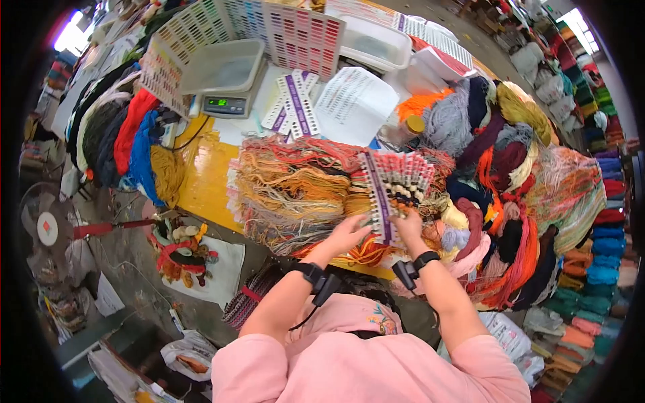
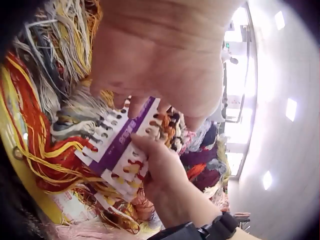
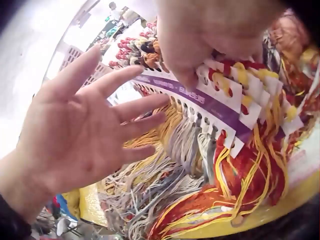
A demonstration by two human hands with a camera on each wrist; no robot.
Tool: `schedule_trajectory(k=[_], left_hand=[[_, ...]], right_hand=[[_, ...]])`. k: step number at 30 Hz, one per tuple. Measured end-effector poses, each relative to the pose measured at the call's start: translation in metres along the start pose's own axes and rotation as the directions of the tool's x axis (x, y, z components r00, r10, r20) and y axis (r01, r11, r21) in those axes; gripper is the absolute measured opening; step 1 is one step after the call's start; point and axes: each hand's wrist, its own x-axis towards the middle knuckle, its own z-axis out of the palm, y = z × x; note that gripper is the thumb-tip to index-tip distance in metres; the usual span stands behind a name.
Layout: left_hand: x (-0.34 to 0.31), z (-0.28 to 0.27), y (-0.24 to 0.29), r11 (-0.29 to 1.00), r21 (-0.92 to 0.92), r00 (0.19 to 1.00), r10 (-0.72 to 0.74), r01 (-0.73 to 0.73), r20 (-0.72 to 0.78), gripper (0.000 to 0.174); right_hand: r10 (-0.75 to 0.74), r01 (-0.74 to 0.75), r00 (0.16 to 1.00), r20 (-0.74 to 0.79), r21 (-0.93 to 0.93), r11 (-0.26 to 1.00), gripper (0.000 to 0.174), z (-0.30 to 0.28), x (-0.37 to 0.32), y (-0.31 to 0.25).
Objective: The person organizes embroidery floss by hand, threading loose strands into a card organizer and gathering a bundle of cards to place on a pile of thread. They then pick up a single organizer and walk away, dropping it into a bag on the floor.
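Observation:
A stack of white punched thread cards with a purple printed stripe [image 1: 380, 195] lies across the threads near the table's front edge. Skeins in yellow, red, grey and orange hang through its holes. My right hand [image 1: 408, 228] grips the near end of the stack, with its thumb over the purple stripe in the left wrist view. My left hand [image 3: 85, 125] is spread with straight fingers, its fingertips at the stack's left edge. Long ochre and grey threads [image 1: 289, 195] stretch left from the cards.
Mixed coloured skeins [image 1: 497, 215] heap up on the right. Behind lie a printed sheet [image 1: 356, 101], loose punched cards [image 1: 292, 107] and a scale [image 1: 225, 105] carrying a plastic tub. Colour charts [image 1: 306, 37] stand at the back. A fan [image 1: 48, 228] is off to the left.

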Motion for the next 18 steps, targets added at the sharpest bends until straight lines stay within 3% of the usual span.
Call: schedule_trajectory(k=[1,3,4,5,6,7,8,10,11,12,14,15,16,17,18], left_hand=[[-0.016,-0.015,-0.003,0.997,-0.056,0.996,0.042,-0.046,-0.080,0.039],[-0.052,-0.047,-0.010,0.971,-0.233,0.984,-0.084,0.046,-0.155,0.035],[-0.066,-0.064,-0.031,0.975,-0.221,0.973,-0.048,-0.003,-0.227,0.033],[-0.087,-0.078,-0.039,0.954,-0.300,0.948,-0.108,0.015,-0.298,0.031],[-0.109,-0.090,-0.043,0.902,-0.429,0.907,-0.218,0.047,-0.360,0.029],[-0.128,-0.104,-0.054,0.900,-0.434,0.894,-0.231,0.046,-0.383,0.028],[-0.143,-0.115,-0.068,0.862,-0.504,0.869,-0.281,0.042,-0.408,0.027],[-0.168,-0.131,-0.067,0.853,-0.507,0.802,-0.387,0.124,-0.454,0.026],[-0.171,-0.139,-0.078,0.869,-0.477,0.807,-0.373,0.131,-0.458,0.028],[-0.170,-0.145,-0.086,0.884,-0.446,0.812,-0.358,0.137,-0.461,0.029],[-0.160,-0.153,-0.074,0.924,-0.381,0.852,-0.234,0.044,-0.469,0.025],[-0.150,-0.157,-0.065,0.938,-0.347,0.866,-0.169,-0.005,-0.471,0.023],[-0.138,-0.161,-0.057,0.949,-0.310,0.883,-0.094,-0.060,-0.460,0.023],[-0.123,-0.164,-0.049,0.955,-0.273,0.895,-0.020,-0.114,-0.445,0.023],[-0.108,-0.166,-0.040,0.957,-0.236,0.905,0.053,-0.167,-0.422,0.024]], right_hand=[[-0.047,0.046,0.999,0.015,0.073,0.996,0.040,-0.008,0.001,-0.001],[-0.184,0.183,0.983,-0.016,0.201,0.962,0.031,-0.030,-0.001,-0.004],[-0.189,0.180,0.982,0.031,0.186,0.966,0.031,-0.043,0.002,-0.001],[-0.235,0.225,0.972,0.020,0.214,0.950,0.033,-0.067,-0.018,-0.022],[-0.173,0.150,0.980,0.100,0.205,0.967,0.035,-0.095,-0.038,-0.046],[-0.438,0.435,0.899,-0.017,0.152,0.887,0.035,-0.108,-0.027,-0.025],[-0.388,0.384,0.921,0.040,0.081,0.920,0.034,-0.140,-0.053,-0.053],[-0.404,0.396,0.915,0.010,0.175,0.901,0.029,-0.191,-0.101,-0.098],[-0.470,0.470,0.883,-0.011,0.028,0.882,0.029,-0.219,-0.106,-0.094],[-0.452,0.450,0.891,-0.030,-0.058,0.891,0.030,-0.248,-0.130,-0.113],[-0.369,0.406,0.890,-0.268,0.096,0.909,0.036,-0.297,-0.171,-0.125],[-0.351,0.372,0.870,-0.346,-0.006,0.928,0.039,-0.333,-0.188,-0.126],[-0.459,0.438,0.753,-0.471,-0.161,0.884,0.040,-0.363,-0.212,-0.127],[-0.491,0.529,0.667,-0.560,-0.107,0.842,0.040,-0.398,-0.225,-0.118],[-0.492,0.430,0.602,-0.629,-0.264,0.863,0.040,-0.439,-0.244,-0.116]])
